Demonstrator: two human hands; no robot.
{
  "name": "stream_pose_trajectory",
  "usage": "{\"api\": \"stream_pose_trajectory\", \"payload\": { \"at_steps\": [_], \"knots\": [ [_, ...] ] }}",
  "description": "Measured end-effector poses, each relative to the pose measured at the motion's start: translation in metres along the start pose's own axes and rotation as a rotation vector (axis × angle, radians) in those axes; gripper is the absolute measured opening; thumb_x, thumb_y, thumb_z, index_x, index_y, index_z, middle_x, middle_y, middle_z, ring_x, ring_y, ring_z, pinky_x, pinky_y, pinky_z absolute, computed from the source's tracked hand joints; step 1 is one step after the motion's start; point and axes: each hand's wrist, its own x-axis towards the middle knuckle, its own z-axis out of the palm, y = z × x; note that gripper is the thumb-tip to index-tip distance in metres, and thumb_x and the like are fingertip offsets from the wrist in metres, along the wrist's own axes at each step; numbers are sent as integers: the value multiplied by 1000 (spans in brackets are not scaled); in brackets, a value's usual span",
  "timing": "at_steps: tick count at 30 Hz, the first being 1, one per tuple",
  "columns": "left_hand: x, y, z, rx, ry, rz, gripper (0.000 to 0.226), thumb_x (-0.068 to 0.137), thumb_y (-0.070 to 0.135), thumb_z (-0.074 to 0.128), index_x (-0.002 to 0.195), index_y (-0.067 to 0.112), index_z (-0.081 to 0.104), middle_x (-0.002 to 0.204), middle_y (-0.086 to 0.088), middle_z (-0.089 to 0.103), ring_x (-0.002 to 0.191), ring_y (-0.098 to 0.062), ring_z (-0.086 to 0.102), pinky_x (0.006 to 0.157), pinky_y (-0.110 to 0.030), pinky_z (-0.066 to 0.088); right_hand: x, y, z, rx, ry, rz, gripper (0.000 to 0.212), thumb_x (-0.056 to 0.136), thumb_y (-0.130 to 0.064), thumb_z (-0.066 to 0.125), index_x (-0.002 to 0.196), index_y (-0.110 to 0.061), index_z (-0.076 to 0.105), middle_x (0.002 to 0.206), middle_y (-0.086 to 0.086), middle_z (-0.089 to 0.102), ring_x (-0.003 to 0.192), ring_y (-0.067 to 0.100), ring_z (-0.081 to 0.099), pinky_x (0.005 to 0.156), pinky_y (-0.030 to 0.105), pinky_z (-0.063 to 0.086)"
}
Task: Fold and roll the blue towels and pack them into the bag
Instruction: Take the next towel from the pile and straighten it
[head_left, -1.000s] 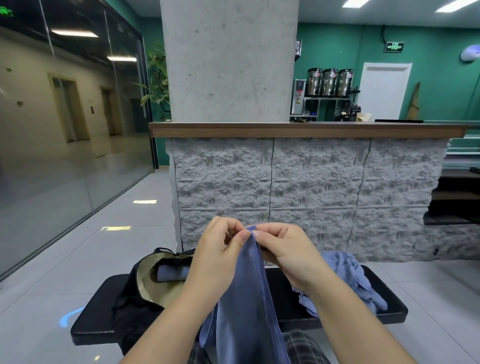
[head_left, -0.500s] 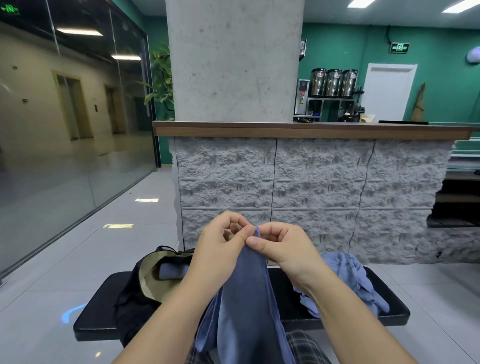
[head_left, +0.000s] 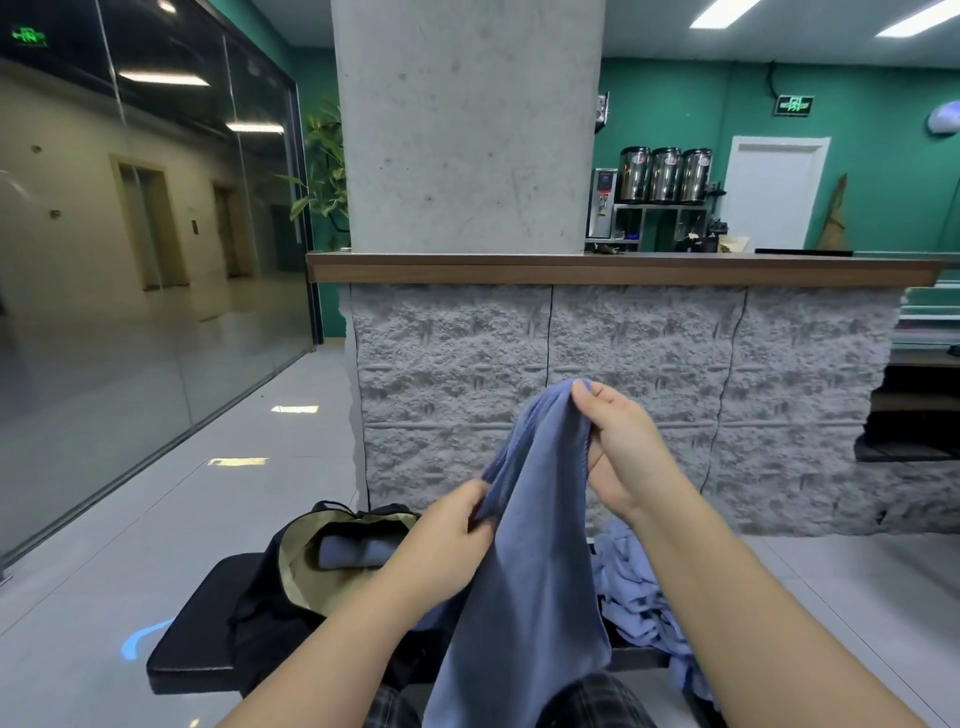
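Observation:
A blue towel (head_left: 530, 561) hangs in front of me, held up over my lap. My right hand (head_left: 618, 441) pinches its top corner, raised high. My left hand (head_left: 452, 530) grips the towel's left edge lower down. An open black bag (head_left: 311, 566) with a tan lining sits on the left of the black bench (head_left: 192, 644), and a rolled blue towel (head_left: 353, 551) lies inside it. A loose pile of blue towels (head_left: 639, 597) lies on the bench at the right, partly hidden by my right arm.
A grey stone-faced counter (head_left: 623, 374) with a wooden top and a concrete pillar (head_left: 467, 124) stand just beyond the bench. A glass wall (head_left: 130, 260) runs along the left, with tiled floor between it and the bench.
My hands, which pinched the towel's top together, have separated. The right hand rose with the corner. The left hand slid down along the towel's left edge.

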Motion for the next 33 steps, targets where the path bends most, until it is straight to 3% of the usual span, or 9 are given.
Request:
{"api": "stream_pose_trajectory", "payload": {
  "at_steps": [3,6,11,13,16,18,21,25,33],
  "knots": [
    [2,-26,5,207,-99,-98,12,84,12,47,73,14,42,81,-6,59,77,-21,52,70,-33,40,12,-12,-9,137,47,25,20,99,-14,44,88,-5,59,77,8,68,68,16,65,64,26,56],
    [3,-44,4,383,-224,-140,15,92,26,46,77,21,43,95,-7,62,94,-23,57,74,-30,40,24,-19,-22,201,83,53,21,100,-17,44,94,-4,59,78,9,70,69,18,69,63,28,59],
    [18,-52,-22,633,-74,-35,16,92,37,47,89,22,43,108,-2,55,101,-25,55,77,-33,40,41,-15,-51,134,164,19,23,100,-13,41,84,-6,56,71,7,68,65,16,67,62,26,57],
    [24,-46,-38,707,-11,26,20,94,36,48,100,17,50,108,-2,47,99,-25,55,79,-34,41,47,-11,-64,-18,191,8,23,101,-14,41,83,-7,54,78,9,62,71,18,61,64,27,55],
    [36,-38,-62,775,127,216,22,84,28,66,86,7,61,86,1,41,75,-9,48,67,-21,40,51,-9,-83,-540,234,-64,26,97,-22,48,72,-14,47,68,7,44,66,19,42,61,29,36],
    [40,-42,-78,747,83,183,16,85,17,64,86,0,62,74,12,28,71,-9,45,62,-14,37,52,-12,-89,-687,251,-97,29,97,-20,46,69,-15,43,63,3,36,62,17,33,57,29,25],
    [35,-46,-75,736,-169,105,26,96,22,47,105,4,63,96,9,46,107,-27,52,89,-29,38,50,-14,-88,-682,192,-110,27,99,-19,45,72,-15,47,64,2,37,61,15,31,57,29,24],
    [30,-34,-31,589,-192,91,20,92,41,52,99,24,59,106,7,46,100,-15,54,91,-32,42,48,-13,-80,-738,91,-157,19,98,-19,47,81,-17,55,73,0,49,69,13,40,67,30,32],
    [46,-35,26,481,-283,96,34,89,41,57,118,27,48,125,9,38,112,-14,47,95,-32,41,46,-25,-80,-569,-16,-137,19,99,-13,44,82,-13,53,73,0,52,67,10,45,62,22,37]
  ]
}}
